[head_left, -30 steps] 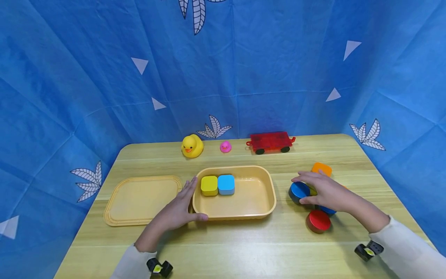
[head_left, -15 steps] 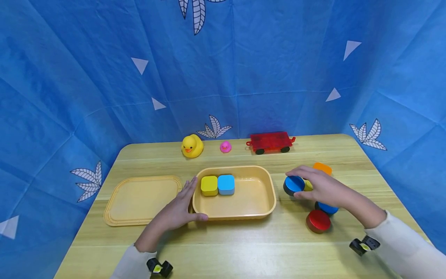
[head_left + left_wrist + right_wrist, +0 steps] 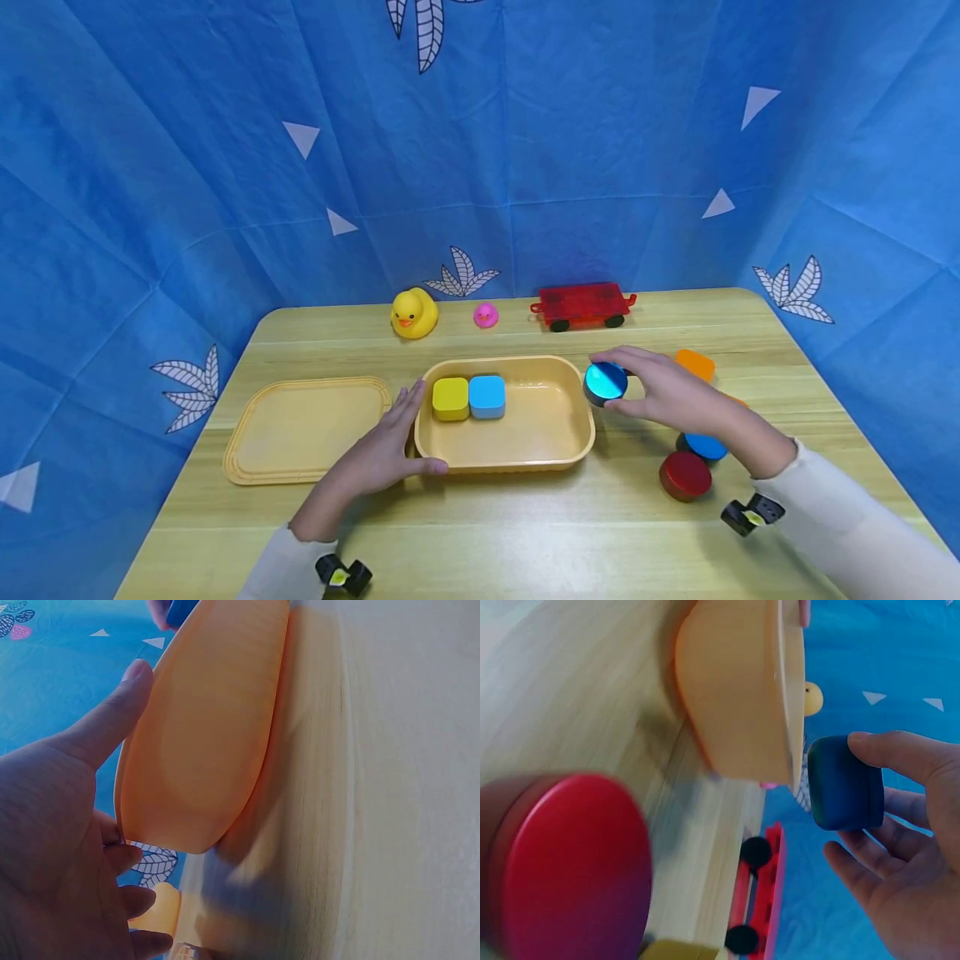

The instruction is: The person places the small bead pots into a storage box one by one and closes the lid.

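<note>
A round blue block (image 3: 605,383) is pinched between the thumb and fingers of my right hand (image 3: 660,387). It is raised at the right rim of the tan plastic box (image 3: 540,446), and in the right wrist view the block (image 3: 844,784) shows beyond the box's end wall. My left hand (image 3: 382,454) rests at the box's left end, fingers extended along that side and thumb at the front. In the left wrist view the thumb (image 3: 124,701) lies against the box rim. Inside the box, a yellow block (image 3: 451,400) and a light blue block (image 3: 487,397) sit side by side.
A tan lid (image 3: 307,429) lies left of the box. A red block (image 3: 686,476), another blue block (image 3: 703,447) and an orange block (image 3: 695,364) stand at the right. Along the back are a yellow duck (image 3: 414,313), a pink duck (image 3: 486,315) and a red toy wagon (image 3: 582,306).
My right hand has carried the round blue block left and up from the group of blocks to the box's right rim. The left hand has stayed in place.
</note>
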A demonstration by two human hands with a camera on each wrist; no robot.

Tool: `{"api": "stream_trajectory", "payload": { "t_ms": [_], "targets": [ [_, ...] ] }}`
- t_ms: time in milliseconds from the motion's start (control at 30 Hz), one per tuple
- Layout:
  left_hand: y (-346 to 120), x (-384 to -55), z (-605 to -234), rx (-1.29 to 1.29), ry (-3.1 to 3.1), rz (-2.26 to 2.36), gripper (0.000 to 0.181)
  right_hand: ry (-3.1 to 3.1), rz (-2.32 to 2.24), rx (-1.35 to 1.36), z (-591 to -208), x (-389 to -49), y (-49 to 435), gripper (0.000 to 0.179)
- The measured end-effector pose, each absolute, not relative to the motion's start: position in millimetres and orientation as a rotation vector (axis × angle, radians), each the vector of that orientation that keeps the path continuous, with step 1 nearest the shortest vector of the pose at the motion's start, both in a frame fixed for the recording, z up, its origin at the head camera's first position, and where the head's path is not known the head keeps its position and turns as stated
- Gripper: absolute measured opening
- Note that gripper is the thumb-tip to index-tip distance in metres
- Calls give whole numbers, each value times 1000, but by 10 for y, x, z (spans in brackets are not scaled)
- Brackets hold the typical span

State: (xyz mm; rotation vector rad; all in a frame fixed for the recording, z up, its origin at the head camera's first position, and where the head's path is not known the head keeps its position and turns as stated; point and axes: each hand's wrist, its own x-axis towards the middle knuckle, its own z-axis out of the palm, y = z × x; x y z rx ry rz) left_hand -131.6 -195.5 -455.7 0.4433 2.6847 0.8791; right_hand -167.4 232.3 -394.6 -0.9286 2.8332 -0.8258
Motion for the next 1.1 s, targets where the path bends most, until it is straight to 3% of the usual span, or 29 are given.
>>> {"api": "stream_trajectory", "payload": {
  "t_ms": [1100],
  "targets": [
    [-1959, -1323, -4555, 448, 2679, 863, 126, 2763, -874, -765, -4306, -1921, 1277, 61]
  ]
}}
